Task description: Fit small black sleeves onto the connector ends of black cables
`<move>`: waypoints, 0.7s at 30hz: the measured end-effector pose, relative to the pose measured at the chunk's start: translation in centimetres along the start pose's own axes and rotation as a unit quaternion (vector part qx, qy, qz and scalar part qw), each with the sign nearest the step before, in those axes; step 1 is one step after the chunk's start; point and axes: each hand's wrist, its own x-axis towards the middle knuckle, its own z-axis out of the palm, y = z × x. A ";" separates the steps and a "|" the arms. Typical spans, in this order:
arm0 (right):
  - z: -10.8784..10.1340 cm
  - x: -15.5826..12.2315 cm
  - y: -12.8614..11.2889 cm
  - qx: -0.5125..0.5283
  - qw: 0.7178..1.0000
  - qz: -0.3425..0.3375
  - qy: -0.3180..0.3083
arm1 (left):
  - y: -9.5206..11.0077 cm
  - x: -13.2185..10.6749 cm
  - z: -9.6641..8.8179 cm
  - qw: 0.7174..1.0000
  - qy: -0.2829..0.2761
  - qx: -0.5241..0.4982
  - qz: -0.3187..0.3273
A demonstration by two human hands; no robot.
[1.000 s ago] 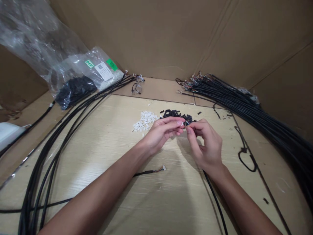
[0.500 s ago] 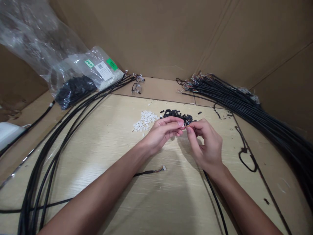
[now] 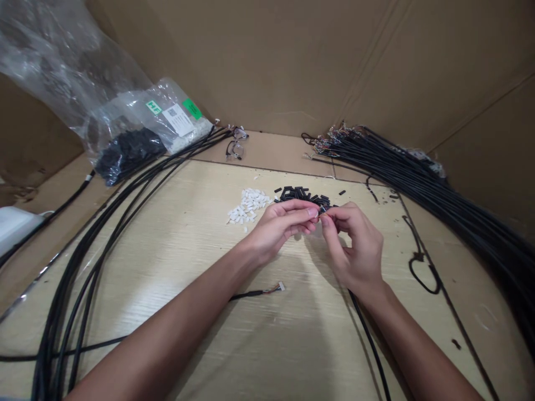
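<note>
My left hand pinches a small white connector between thumb and fingers, mostly hidden behind the fingertips. Close against it, my right hand is closed on thin coloured wires at the end of a black cable, which runs down past the right wrist. Both hands meet above the table, just in front of a pile of short black tube pieces. To the left of that lies a pile of small white connectors. Nearer me, another cable end with a white plug rests beside my left forearm.
Several black cables curve along the left side. A thick bundle of cables lies at right. Clear plastic bags and glasses sit at the back, before a cardboard wall. A black cord loop lies right.
Both hands stay nearly in place, fingertips still together. The right hand has shifted very slightly, and the white piece at the left fingertips shows less than before.
</note>
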 end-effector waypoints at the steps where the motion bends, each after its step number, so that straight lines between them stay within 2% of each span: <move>1: 0.0 0.0 0.0 0.000 1.000 0.002 0.001 | 0.0 0.0 0.0 1.000 -0.002 0.003 -0.001; 8: 0.0 0.1 -0.1 0.003 1.000 0.008 0.004 | 0.1 -0.1 -0.1 1.000 -0.017 0.016 -0.002; 21: 0.1 0.0 -0.1 0.013 1.000 0.016 -0.008 | -0.2 0.0 -0.2 1.000 -0.011 0.011 -0.002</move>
